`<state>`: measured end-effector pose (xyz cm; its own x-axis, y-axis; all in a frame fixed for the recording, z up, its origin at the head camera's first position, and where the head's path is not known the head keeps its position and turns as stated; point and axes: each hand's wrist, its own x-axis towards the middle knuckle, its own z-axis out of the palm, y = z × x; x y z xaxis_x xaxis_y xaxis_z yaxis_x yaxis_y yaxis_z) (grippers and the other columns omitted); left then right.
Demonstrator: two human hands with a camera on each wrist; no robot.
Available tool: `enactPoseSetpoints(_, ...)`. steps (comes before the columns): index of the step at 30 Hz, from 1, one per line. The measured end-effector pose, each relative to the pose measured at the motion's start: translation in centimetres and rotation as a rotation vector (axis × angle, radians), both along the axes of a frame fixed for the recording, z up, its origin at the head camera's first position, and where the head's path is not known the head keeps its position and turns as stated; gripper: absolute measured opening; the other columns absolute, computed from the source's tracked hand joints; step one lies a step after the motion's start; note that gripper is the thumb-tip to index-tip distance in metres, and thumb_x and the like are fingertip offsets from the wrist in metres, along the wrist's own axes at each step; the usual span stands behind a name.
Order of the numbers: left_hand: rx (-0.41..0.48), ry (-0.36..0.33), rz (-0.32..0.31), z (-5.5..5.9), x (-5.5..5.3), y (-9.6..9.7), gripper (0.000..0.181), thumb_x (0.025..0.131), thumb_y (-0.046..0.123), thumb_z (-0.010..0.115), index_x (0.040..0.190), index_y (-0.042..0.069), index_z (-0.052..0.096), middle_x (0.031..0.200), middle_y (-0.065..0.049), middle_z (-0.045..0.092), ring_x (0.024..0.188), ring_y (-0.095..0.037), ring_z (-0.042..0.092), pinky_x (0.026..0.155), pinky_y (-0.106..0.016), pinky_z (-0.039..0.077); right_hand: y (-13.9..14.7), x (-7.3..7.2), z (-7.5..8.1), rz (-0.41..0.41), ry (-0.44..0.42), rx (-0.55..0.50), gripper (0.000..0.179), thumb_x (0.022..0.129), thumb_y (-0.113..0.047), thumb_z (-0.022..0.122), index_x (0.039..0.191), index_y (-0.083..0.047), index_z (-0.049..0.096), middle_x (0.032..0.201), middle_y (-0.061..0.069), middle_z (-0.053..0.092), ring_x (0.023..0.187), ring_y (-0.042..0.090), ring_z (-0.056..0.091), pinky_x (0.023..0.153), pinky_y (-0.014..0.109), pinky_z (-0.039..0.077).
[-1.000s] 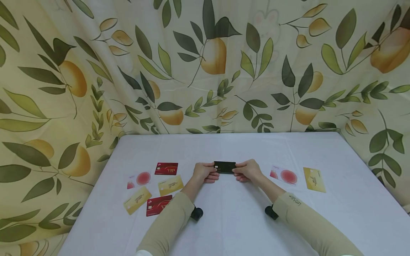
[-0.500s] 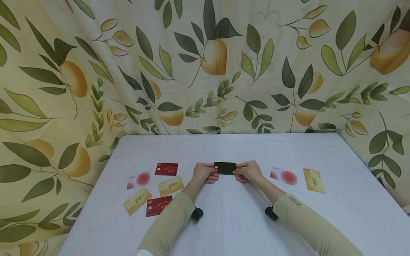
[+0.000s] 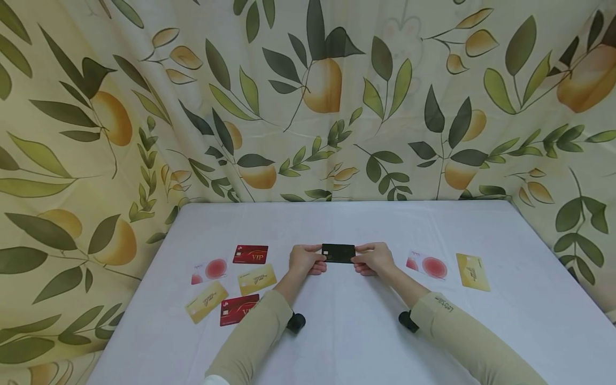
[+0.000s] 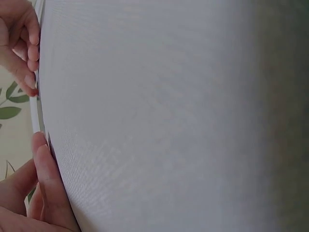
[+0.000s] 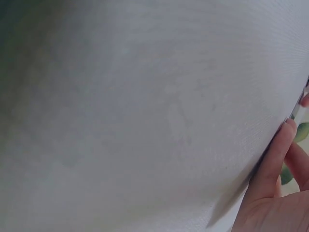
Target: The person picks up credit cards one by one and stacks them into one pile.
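A black bank card (image 3: 339,253) with a small chip at its left lies lengthwise between the two hands in the head view. My left hand (image 3: 305,259) pinches its left end, thumb along the near side. At the other end my right hand (image 3: 374,258) pinches the right edge with thumb and finger. The left wrist view has the left hand (image 4: 41,193) low at the left border and the right hand (image 4: 19,41) above it. In the right wrist view the right hand (image 5: 277,179) is at the lower right; the card shows there only as a thin edge.
Left on the white tablecloth (image 3: 346,331) lie two red VIP cards (image 3: 250,254), two gold cards (image 3: 257,279) and a pink-and-white card (image 3: 209,271); the left sleeve partly covers the lower red one. A pink-and-white card (image 3: 426,264) and a gold card (image 3: 472,271) lie right. A patterned curtain (image 3: 308,133) hangs behind.
The left fingers have shifted slightly left along the black card, baring a little more of it. Both hands otherwise stay in place, and the other cards have not moved.
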<state>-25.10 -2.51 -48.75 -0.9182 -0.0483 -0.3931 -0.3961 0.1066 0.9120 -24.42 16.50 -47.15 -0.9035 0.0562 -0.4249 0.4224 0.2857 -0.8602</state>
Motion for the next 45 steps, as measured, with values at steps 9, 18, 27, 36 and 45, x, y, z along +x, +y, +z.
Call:
enactPoseSetpoints(9, 0.058, -0.022, 0.026, 0.0, -0.3, -0.1, 0.031, 0.079, 0.004, 0.068, 0.110, 0.003, 0.065, 0.054, -0.006, 0.062, 0.043, -0.012, 0.060, 0.041, -0.023, 0.052, 1.4, 0.4, 1.1, -0.044, -0.053, -0.207, 0.043, 0.086, -0.013, 0.063, 0.123, 0.004, 0.051, 0.069, 0.003, 0.067, 0.056, 0.011, 0.064, 0.053, 0.024, 0.055)
enactPoseSetpoints(18, 0.174, -0.104, -0.013, 1.4, 0.0, 1.2, 0.031, 0.080, 0.009, 0.066, 0.111, 0.003, 0.064, 0.060, -0.008, 0.064, 0.048, -0.015, 0.062, 0.050, -0.031, 0.056, 5.2, 2.9, 2.9, -0.021, -0.081, -0.318, 0.053, 0.091, -0.022, 0.057, 0.134, 0.004, 0.038, 0.087, 0.004, 0.068, 0.076, 0.014, 0.067, 0.070, 0.028, 0.056)
enactPoseSetpoints(27, 0.187, -0.111, -0.146, 2.7, 0.8, 7.1, 0.023, 0.079, 0.014, 0.069, 0.102, 0.008, 0.068, 0.072, -0.011, 0.068, 0.056, -0.017, 0.065, 0.059, -0.033, 0.057, 9.5, 4.4, 4.1, -0.054, -0.072, -0.420, 0.064, 0.093, -0.018, 0.053, 0.143, 0.003, 0.019, 0.092, 0.000, 0.065, 0.087, 0.015, 0.066, 0.084, 0.031, 0.052)
enactPoseSetpoints(36, 0.193, -0.098, -0.158, 2.7, 0.3, 11.7, 0.020, 0.080, 0.016, 0.069, 0.099, 0.009, 0.067, 0.076, -0.009, 0.068, 0.065, -0.020, 0.067, 0.060, -0.032, 0.057, 15.1, 5.7, 4.2, -0.128, -0.075, -0.642, 0.071, 0.092, -0.022, 0.054, 0.145, -0.004, 0.010, 0.090, 0.002, 0.067, 0.090, 0.018, 0.066, 0.088, 0.035, 0.049)
enactPoseSetpoints(45, 0.218, -0.136, -0.146, 2.8, 0.3, 14.9, 0.018, 0.079, 0.016, 0.069, 0.095, 0.009, 0.066, 0.076, -0.008, 0.068, 0.072, -0.022, 0.068, 0.066, -0.036, 0.057, 17.6, 6.9, 3.6, -0.192, -0.053, -0.715, 0.036, 0.092, -0.020, 0.055, 0.121, -0.015, 0.035, 0.089, -0.003, 0.065, 0.086, 0.015, 0.066, 0.083, 0.034, 0.052)
